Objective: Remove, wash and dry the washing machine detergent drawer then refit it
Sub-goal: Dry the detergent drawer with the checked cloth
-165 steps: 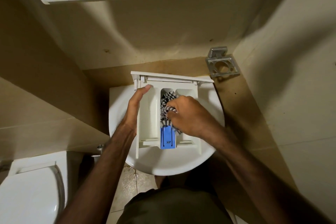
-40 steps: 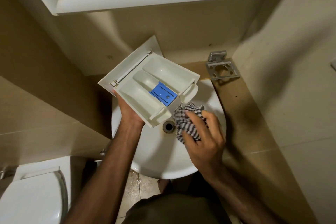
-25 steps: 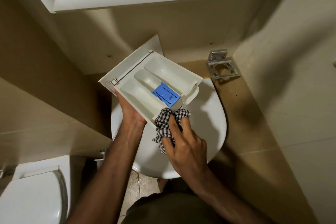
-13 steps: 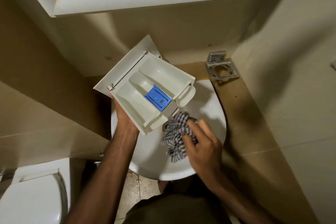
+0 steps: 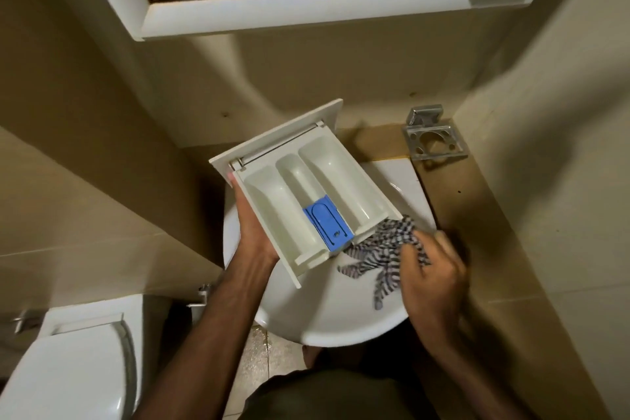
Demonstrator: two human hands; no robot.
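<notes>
Gripping from underneath, the left hand (image 5: 254, 232) cradles the detergent drawer (image 5: 300, 194) along its left side wall, palm beneath and fingertips curled over the rim near the front panel. Bunched in the right hand (image 5: 433, 273), whose fingers are closed around it, is a checked cloth (image 5: 381, 249); its loose ends trail toward 8 o'clock over the basin, and its upper edge touches the drawer's rear end at about 4 o'clock from the drawer's middle. That hand is motion-blurred.

Nearest the camera, at 6 o'clock, is the person's dark clothing, with both forearms reaching up from it. At 8 o'clock stands a white toilet (image 5: 68, 368) with its lid down. Next comes the white washbasin (image 5: 327, 314), its round front rim at the middle of the view, and the drawer is held in the air above its back half, tilted, the front panel pointing to 11 o'clock. Three compartments show inside the drawer, and a blue insert (image 5: 327, 222) sits at the rear of the middle one.

Farther off, at 2 o'clock from the drawer, a metal holder (image 5: 434, 141) with empty rings is fixed by the brown ledge in the wall corner. Farthest, at 12 o'clock, a white-framed window (image 5: 306, 7) hangs above the beige wall.
</notes>
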